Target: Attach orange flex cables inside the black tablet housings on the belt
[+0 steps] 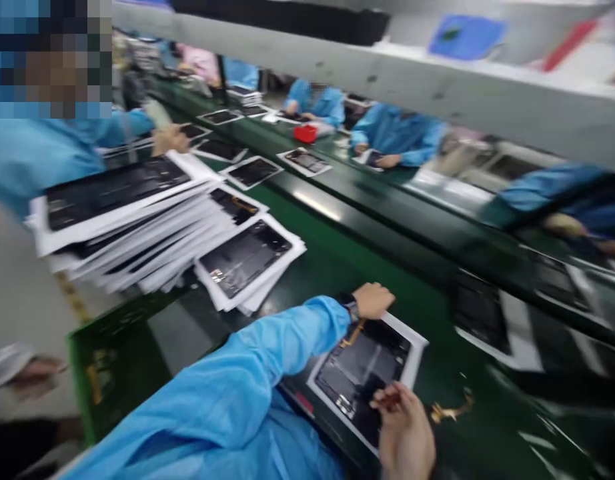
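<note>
A single head-worn camera looks forward and down from above the person's own arms, its frame rolled aslant. One hand (373,300) sits close at lower centre, the other hand (405,435) at the bottom edge. The green surface (337,253) recedes toward the upper left, where distant co-workers (315,103) appear small and, it seems, slightly blurred.

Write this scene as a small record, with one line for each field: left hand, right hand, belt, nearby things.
left hand: the left hand, wearing a wristwatch, at the far edge of a dark device panel on a white sheet
right hand: the right hand pinches something small at the panel's near edge
belt: green conveyor belt, with a gold flex cable lying on it
nearby: stack of panels on white sheets; co-workers in blue smocks
</note>
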Available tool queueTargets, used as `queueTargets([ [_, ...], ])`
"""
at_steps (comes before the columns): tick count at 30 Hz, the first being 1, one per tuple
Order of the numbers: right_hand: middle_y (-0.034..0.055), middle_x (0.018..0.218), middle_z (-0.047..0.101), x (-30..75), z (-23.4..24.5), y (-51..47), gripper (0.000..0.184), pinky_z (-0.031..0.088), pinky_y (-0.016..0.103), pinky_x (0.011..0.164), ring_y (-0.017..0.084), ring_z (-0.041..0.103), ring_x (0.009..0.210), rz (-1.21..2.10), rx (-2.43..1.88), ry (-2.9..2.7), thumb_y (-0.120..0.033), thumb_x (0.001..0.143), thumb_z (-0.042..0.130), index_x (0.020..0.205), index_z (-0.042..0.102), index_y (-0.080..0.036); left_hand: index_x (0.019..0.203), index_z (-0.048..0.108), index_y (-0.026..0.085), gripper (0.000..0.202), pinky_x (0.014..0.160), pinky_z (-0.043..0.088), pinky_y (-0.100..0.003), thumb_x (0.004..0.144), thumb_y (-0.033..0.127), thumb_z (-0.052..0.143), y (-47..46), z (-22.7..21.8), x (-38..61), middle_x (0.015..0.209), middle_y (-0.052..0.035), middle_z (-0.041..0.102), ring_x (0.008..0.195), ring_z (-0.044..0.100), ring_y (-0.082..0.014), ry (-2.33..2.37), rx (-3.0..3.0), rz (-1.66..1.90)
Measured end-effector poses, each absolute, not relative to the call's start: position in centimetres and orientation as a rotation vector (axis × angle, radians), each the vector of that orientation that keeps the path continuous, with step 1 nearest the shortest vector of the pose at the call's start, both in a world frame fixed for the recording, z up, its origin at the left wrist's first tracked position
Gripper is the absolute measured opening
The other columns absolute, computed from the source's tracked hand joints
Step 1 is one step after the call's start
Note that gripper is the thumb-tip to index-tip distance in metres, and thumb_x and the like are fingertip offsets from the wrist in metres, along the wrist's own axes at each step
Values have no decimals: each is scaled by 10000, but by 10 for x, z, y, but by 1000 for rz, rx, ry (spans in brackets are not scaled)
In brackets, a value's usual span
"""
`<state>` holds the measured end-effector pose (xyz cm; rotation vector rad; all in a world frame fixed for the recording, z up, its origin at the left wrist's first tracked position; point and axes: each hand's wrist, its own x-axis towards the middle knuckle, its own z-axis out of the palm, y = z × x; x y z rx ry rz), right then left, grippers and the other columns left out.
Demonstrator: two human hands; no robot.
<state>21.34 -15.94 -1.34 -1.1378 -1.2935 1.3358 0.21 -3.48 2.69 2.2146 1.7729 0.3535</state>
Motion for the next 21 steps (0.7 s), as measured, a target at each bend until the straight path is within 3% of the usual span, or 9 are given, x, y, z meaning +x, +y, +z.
queueTargets([
  [3, -37, 591, 506, 231, -21, -158, 262, 427, 258, 414, 131, 501, 445, 1392, -1203, -1201, -451, 850, 583, 799, 583, -194, 1031, 655, 134, 207, 869, 505, -372, 839, 197, 610, -6, 24, 4, 1041, -138, 687, 1013, 645, -274, 1649, 2273, 225],
  [6, -76, 512, 435, 258, -28, -148, 330, 364, 239, 406, 122, 428, 417, 1034, -1396, -1259, -509, 814, 640, 843, 605, -183, 920, 674, 163, 133, 783, 499, -299, 825, 255, 661, 5, 21, 2, 922, -87, 712, 903, 671, -235, 1570, 2265, 68],
  [9, -46, 531, 499, 287, -30, -132, 413, 402, 262, 469, 157, 487, 473, 620, -1535, -1497, -568, 821, 620, 908, 642, -165, 855, 676, 174, 126, 722, 476, -251, 807, 289, 696, 1, 20, 1, 867, -63, 710, 875, 670, -214, 1547, 2247, -20],
  [13, 17, 601, 585, 301, -34, -115, 468, 395, 273, 454, 185, 540, 483, 339, -1552, -1716, -585, 908, 482, 914, 679, -160, 867, 673, 169, 88, 739, 465, -232, 800, 220, 701, 0, 23, -1, 914, -58, 702, 922, 653, -197, 1557, 2260, -18],
  [17, 64, 697, 658, 286, -53, -115, 480, 419, 273, 476, 199, 611, 539, 140, -1567, -1760, -554, 953, 413, 910, 703, -174, 959, 653, 147, 132, 801, 508, -296, 898, 262, 637, 29, 38, -28, 933, -48, 675, 886, 641, -173, 1636, 2261, 24],
  [21, 89, 791, 692, 297, -65, -105, 532, 449, 260, 494, 198, 662, 617, 76, -1584, -1776, -555, 968, 342, 899, 728, -196, 1129, 601, 132, 276, 843, 544, -390, 954, 345, 585, 79, 77, -78, 1101, -76, 622, 956, 627, -190, 1797, 2258, 147],
])
